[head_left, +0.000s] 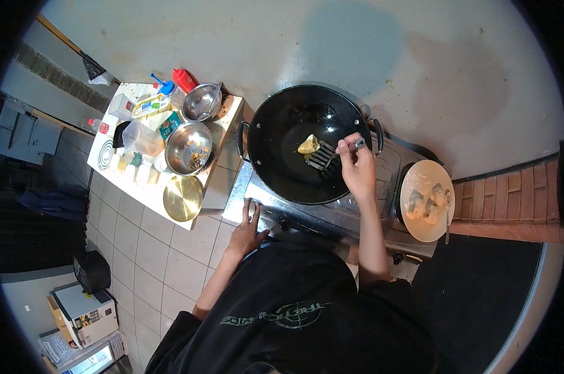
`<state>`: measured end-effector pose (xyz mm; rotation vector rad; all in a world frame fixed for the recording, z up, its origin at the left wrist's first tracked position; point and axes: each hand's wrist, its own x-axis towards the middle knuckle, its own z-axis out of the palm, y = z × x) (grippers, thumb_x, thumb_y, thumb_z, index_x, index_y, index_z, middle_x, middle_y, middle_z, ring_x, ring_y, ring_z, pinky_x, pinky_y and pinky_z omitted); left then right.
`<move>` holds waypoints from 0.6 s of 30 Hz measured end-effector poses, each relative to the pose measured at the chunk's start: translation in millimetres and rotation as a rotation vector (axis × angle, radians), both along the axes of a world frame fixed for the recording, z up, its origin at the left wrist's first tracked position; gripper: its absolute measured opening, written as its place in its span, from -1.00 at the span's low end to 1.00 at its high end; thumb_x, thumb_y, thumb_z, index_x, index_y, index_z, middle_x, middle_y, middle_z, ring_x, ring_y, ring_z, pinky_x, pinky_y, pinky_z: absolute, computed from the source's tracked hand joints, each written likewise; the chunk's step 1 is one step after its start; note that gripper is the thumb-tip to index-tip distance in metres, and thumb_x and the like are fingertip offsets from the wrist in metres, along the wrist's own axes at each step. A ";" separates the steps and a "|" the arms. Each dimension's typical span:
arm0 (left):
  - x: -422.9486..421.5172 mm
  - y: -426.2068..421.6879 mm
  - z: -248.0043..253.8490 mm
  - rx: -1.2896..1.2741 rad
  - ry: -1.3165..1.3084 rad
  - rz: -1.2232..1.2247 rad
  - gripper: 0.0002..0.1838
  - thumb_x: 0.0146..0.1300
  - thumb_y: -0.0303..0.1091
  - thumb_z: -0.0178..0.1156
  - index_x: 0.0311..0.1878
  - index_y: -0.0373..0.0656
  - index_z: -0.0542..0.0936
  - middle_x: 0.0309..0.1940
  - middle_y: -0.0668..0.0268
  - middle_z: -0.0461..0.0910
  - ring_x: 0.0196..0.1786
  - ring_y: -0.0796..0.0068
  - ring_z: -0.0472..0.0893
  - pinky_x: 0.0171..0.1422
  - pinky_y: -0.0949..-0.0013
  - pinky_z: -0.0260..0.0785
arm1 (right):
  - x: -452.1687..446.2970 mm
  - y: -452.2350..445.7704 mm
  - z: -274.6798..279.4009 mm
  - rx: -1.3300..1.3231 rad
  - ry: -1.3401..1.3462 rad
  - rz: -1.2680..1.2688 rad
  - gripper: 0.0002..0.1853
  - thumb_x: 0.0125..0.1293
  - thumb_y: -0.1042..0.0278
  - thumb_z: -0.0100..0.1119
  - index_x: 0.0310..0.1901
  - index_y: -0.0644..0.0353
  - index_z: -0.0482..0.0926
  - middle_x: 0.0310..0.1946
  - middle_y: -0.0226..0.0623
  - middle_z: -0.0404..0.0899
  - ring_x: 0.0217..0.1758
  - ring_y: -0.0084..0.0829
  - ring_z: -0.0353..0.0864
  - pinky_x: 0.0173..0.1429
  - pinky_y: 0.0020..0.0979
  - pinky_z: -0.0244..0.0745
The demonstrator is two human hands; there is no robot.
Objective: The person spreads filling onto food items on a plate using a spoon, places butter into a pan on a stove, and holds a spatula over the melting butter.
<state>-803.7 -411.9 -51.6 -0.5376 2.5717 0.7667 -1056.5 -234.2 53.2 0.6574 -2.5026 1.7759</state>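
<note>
A black two-handled wok (282, 168) sits on the steel gas stove (257, 193). Inside it lies a pale yellow lump (308, 145), perhaps butter or margarine. My right hand (358, 171) is closed around the handle of a slotted spatula (323, 156), whose slotted head is down in the wok beside the lump. Fingers stretched and apart, my left hand (249, 229) rests on the stove's front left corner, holding nothing.
Right of the wok, a pale plate (411, 227) bears several food pieces and a utensil. At left, a table (170, 215) carries a metal bowl with scraps (181, 140), another steel bowl (198, 103), a gold-coloured round dish (183, 199), a red bottle (183, 80) and several containers.
</note>
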 end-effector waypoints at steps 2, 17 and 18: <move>-0.3 0.1 1.1 0.002 -0.010 0.003 -0.03 0.24 -0.05 0.24 0.53 -0.19 -0.09 0.54 -0.07 -0.34 0.14 -0.21 0.54 0.09 0.03 0.53 | -0.7 -0.8 2.1 -0.037 0.007 0.009 -0.79 0.41 0.35 0.13 -0.36 0.23 0.40 -0.66 -0.47 0.27 -0.58 -0.66 0.21 -0.46 -0.48 0.20; -0.2 0.5 -0.1 -0.021 -0.002 -0.004 -0.02 0.22 -0.03 0.26 0.52 -0.19 -0.07 0.54 -0.07 -0.39 0.07 -0.19 0.58 0.07 0.03 0.54 | 1.6 3.0 27.3 0.035 0.063 -0.014 -0.80 0.42 0.31 0.12 -0.33 0.22 0.44 -0.66 -0.43 0.30 -0.58 -0.63 0.26 -0.45 -0.48 0.23; 0.5 0.2 -1.9 -0.020 0.008 -0.003 -0.02 0.22 -0.02 0.26 0.52 -0.19 -0.07 0.54 -0.06 -0.39 0.10 -0.18 0.57 0.07 0.03 0.55 | 2.1 4.7 26.7 0.024 0.071 -0.020 -0.79 0.42 0.30 0.13 -0.34 0.21 0.44 -0.65 -0.46 0.33 -0.58 -0.62 0.26 -0.44 -0.46 0.25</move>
